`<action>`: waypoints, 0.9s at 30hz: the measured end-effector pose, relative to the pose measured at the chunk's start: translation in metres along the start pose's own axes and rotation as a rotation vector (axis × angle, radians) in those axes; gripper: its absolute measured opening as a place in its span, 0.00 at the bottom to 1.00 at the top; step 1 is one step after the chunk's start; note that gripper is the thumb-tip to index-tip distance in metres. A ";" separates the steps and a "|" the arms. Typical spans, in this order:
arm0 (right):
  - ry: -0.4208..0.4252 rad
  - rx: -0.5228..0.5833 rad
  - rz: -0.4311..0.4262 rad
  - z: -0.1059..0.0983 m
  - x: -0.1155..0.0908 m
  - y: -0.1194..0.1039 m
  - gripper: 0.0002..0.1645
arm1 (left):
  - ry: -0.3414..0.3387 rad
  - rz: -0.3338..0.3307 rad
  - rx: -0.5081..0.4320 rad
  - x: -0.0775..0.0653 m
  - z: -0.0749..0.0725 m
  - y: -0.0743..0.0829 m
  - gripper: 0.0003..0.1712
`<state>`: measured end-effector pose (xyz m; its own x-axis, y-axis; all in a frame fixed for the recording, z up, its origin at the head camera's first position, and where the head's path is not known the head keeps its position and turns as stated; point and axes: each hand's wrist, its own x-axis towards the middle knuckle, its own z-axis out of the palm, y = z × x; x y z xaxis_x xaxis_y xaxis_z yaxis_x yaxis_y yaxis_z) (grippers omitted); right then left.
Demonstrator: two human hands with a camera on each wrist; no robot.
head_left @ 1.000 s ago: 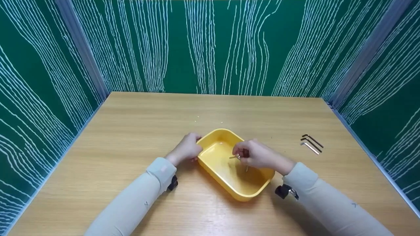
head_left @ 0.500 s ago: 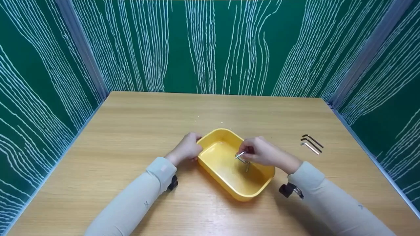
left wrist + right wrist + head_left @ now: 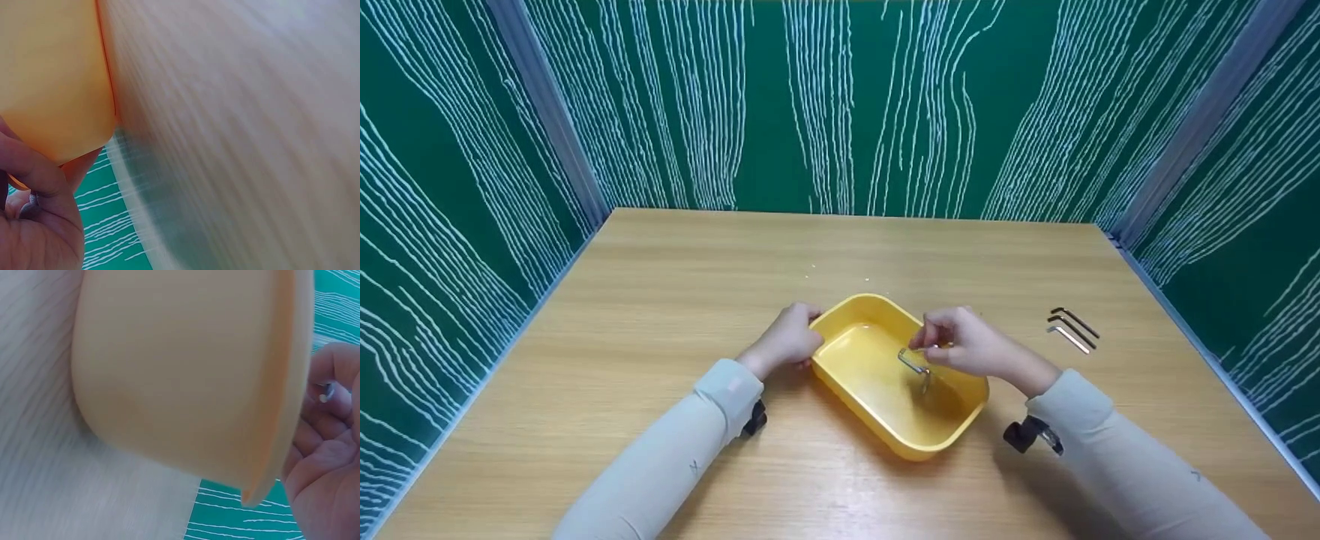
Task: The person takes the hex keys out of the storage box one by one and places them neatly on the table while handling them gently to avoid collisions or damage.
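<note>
- Desk (image 3: 697, 262) edges: green walls (image 3: 765, 150) w/ wavy white lines on far, L & R sides; grey posts (image 3: 1192, 127) at both far corners. Bin well off all three edges, strip of desk btwn bin & far wall.
- 3 bent keys (image 3: 1072, 331) on desk to R of bin, side by side, 2 dark + 1 bright; well apart from bin, near R desk edge. A few white specks (image 3: 867, 280) beyond bin.
- In the way: R forearm crosses bin's R rim; L forearm in grey sleeve (image 3: 652, 457) covers desk on near L.
- Yellow bin (image 3: 862, 367) sits angled mid-desk, open top. L hand (image 3: 787, 337) grips its L corner.
- R hand (image 3: 964, 341) over bin's R side, fingers narrow, pinching hex key (image 3: 326, 394).
- Bright bent metal (image 3: 913, 365) shows under R fingers, against bin interior; can't tell if 1 pc or more, or if touching bin floor.
</note>
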<state>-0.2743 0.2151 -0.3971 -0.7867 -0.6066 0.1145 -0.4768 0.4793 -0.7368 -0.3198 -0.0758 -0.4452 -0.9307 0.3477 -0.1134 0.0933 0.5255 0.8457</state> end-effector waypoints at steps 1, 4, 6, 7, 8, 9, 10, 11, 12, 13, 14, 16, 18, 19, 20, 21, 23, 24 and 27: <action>0.001 0.004 0.000 0.000 -0.001 -0.004 0.07 | 0.000 -0.001 0.003 0.000 0.000 0.000 0.23; 0.006 0.004 0.003 -0.001 -0.003 -0.008 0.05 | 0.002 0.000 0.013 0.000 0.000 0.000 0.23; 0.014 -0.002 0.003 -0.002 -0.002 0.000 0.05 | 0.001 0.001 0.016 0.000 0.000 0.000 0.23; 0.018 -0.005 0.009 -0.002 -0.002 0.005 0.05 | 0.001 0.004 0.017 0.000 0.000 0.000 0.23; 0.023 -0.003 0.011 -0.003 -0.002 0.010 0.06 | -0.001 0.007 0.017 0.001 0.000 -0.001 0.23; 0.029 -0.004 0.011 -0.003 -0.002 0.012 0.06 | -0.002 0.008 0.015 0.001 0.000 -0.001 0.24; 0.036 -0.010 0.012 -0.004 -0.003 0.014 0.06 | -0.004 0.011 0.012 0.001 0.000 -0.001 0.25; 0.045 -0.015 0.012 -0.005 -0.003 0.015 0.07 | -0.006 0.013 0.010 0.001 0.000 -0.001 0.25; 0.052 -0.018 0.011 -0.006 -0.004 0.016 0.07 | -0.007 0.013 0.010 0.001 0.000 -0.001 0.26; 0.059 -0.019 0.013 -0.008 -0.004 0.017 0.07 | -0.007 0.012 0.009 0.001 -0.001 0.000 0.26; 0.066 -0.022 0.012 -0.009 -0.005 0.018 0.07 | -0.006 0.009 0.009 0.001 -0.001 0.000 0.26; 0.079 -0.031 0.014 -0.011 -0.007 0.019 0.07 | -0.005 0.005 0.012 0.001 -0.001 0.000 0.26; 0.090 -0.048 0.015 -0.014 -0.008 0.020 0.06 | -0.005 0.000 0.015 0.001 0.000 0.001 0.26; 0.097 -0.062 0.017 -0.016 -0.009 0.020 0.06 | -0.004 0.000 0.016 0.001 0.000 0.001 0.26; 0.103 -0.076 0.018 -0.017 -0.010 0.021 0.05 | -0.004 -0.001 0.018 0.001 0.000 0.001 0.26; 0.108 -0.088 0.019 -0.019 -0.011 0.021 0.05 | -0.004 -0.001 0.019 0.001 0.000 0.001 0.26; 0.122 -0.114 0.017 -0.022 -0.012 0.022 0.05 | -0.004 -0.003 0.018 0.001 0.000 0.000 0.26; 0.128 -0.124 0.014 -0.023 -0.013 0.023 0.05 | -0.003 -0.005 0.018 0.001 0.000 0.000 0.26; 0.146 -0.153 0.020 -0.027 -0.016 0.025 0.05 | -0.003 -0.010 0.015 0.001 0.000 0.000 0.26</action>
<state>-0.2847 0.2537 -0.3995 -0.8396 -0.5034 0.2042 -0.5060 0.5880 -0.6310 -0.3206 -0.0754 -0.4453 -0.9307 0.3444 -0.1235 0.0890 0.5405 0.8366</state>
